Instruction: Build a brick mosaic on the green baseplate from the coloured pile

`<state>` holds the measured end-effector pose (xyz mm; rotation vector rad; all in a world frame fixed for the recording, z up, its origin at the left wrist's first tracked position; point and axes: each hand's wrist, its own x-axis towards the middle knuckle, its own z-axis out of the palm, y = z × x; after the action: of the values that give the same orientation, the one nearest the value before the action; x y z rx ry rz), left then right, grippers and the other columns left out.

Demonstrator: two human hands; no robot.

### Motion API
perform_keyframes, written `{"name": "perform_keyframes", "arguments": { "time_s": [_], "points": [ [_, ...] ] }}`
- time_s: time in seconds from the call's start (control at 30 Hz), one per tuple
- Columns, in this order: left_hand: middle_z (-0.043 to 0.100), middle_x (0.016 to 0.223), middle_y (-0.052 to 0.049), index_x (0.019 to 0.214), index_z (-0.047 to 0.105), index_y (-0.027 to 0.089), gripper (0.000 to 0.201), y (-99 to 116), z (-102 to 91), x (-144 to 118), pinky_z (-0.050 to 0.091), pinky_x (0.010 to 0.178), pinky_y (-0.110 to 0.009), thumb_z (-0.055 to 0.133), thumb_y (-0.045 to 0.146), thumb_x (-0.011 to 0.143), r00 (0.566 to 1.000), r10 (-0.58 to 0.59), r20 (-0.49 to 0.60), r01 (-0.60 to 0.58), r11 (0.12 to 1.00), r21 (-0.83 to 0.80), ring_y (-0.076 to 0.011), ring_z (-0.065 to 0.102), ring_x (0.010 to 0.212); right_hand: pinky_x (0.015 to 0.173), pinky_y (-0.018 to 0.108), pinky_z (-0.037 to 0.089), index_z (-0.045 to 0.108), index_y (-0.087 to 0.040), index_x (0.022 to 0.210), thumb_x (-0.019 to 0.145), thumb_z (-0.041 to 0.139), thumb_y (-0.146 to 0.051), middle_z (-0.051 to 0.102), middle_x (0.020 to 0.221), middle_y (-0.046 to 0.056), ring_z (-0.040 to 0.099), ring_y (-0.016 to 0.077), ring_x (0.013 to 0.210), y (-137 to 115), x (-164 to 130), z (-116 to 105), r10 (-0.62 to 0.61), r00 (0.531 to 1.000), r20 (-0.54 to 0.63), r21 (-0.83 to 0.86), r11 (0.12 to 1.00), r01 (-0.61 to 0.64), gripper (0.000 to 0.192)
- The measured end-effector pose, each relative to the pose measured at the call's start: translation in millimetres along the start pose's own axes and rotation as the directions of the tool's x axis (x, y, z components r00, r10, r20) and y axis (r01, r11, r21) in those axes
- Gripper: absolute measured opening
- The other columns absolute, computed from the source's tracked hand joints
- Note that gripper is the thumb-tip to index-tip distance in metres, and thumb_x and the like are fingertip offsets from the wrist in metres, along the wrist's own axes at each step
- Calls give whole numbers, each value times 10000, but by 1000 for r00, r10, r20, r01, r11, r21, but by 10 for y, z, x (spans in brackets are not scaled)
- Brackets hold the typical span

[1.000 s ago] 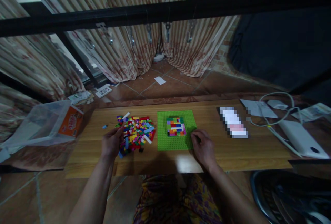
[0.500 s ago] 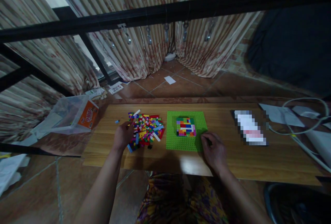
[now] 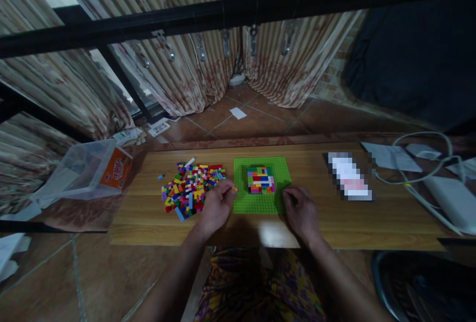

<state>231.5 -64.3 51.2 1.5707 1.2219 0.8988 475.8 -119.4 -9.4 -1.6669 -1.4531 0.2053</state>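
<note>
Studded green baseplate (image 3: 243, 202); small plastic bricks (image 3: 188, 188)

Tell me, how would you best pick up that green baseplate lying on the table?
Probably by its near right corner, coming from the right. The baseplate lies flat on the table, so pinch a thin edge rather than the studded top. The right hand already rests at that corner. The brick pile and left hand crowd the left edge, and the small build sits toward the far side.

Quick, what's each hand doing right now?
Left hand: pinched shut on a small yellow brick.
Right hand: resting on the green baseplate edge; grip unclear.
</note>
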Motion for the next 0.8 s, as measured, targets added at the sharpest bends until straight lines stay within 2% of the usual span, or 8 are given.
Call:
{"name": "perform_keyframes", "arguments": {
  "time_s": [0.1,0.23,0.57,0.8],
  "points": [
    [667,816,-3,890,648,206,108,-50,251,30,489,707,-257,550,240,858,999,31,-12,-30,997,73,-139,622,757,836,393,497,669,-187,883,915,499,-318,661,941,106,610,240,918,0,3,1,-5,1000,3,6,1000,5,218],
    [671,841,-14,883,698,215,116,-120,427,114,491,711,-255,589,240,852,992,88,-91,-81,993,82,-139,625,766,830,386,499,670,-191,876,917,497,-309,660,936,101,611,236,910,-19,11,-6,0,1000,7,11,1000,0,213],
    [698,887,-29,907,714,211,141,-100,520,161,500,765,-277,591,161,861,980,148,-135,-112,964,242,-149,648,822,843,392,499,672,-195,878,915,497,-296,660,948,101,610,233,921,-32,9,-8,25,1000,6,21,999,-26,205],
    [706,885,-37,891,716,208,129,-161,579,194,520,780,-291,597,180,851,980,117,-160,-84,976,200,-160,657,831,846,401,501,675,-193,887,917,490,-319,662,951,107,611,236,920,-30,13,-16,24,1000,15,14,1000,-24,226]
  ]
}}
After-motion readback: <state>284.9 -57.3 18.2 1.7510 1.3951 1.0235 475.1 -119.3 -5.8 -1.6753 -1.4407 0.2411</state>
